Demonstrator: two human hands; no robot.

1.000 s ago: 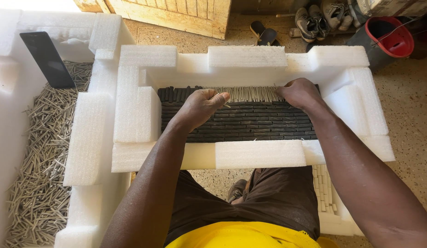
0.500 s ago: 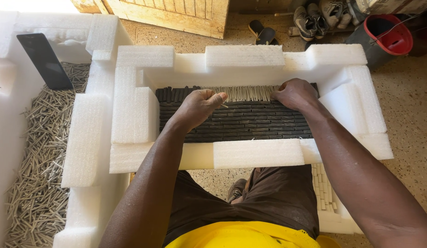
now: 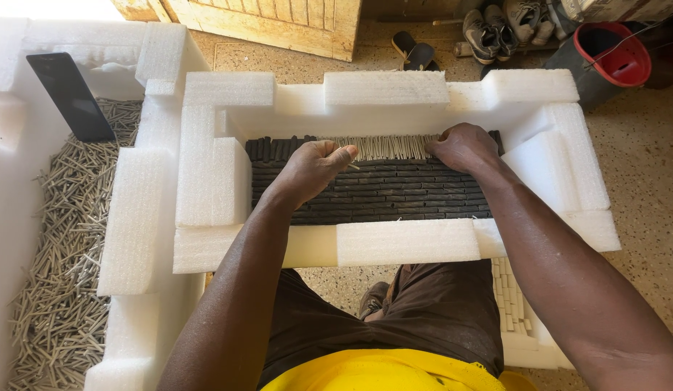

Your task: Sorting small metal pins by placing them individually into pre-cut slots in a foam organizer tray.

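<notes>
- Pressing down at either end of a row of pale thin sticks [image 3: 383, 147], both hands work inside a white foam frame [image 3: 383, 242] that rests across the person's lap.
- The left hand [image 3: 312, 168] is curled in a loose fist; its thumb and forefinger pinch what looks like a single pale stick, whose tip pokes out just beyond the fingers toward the row.
- The right hand [image 3: 463, 147] lies knuckles-up on the right end of the row, fingers bent and pressing down; whether they grip anything underneath I cannot tell.
- The row's long axis runs from the left fingers to the right fingers, while each stick in it points away from the body. The right hand touches it; the left hand's fingertips sit just at its left end.
- Beneath and nearer the body than the fingers lies a bed of dark sticks [image 3: 373, 194] in flat courses, filling the frame's recess.
- Well off beyond the left hand, a foam tray holds a heap of loose pale sticks [image 3: 58, 253] and a dark flat phone [image 3: 70, 95] leaning on its wall.
- Beyond the fingers, past the frame's far wall: sandals [image 3: 415, 52], shoes and a red-rimmed bucket [image 3: 604, 65] on the speckled floor. Nothing stands between hands and row.
</notes>
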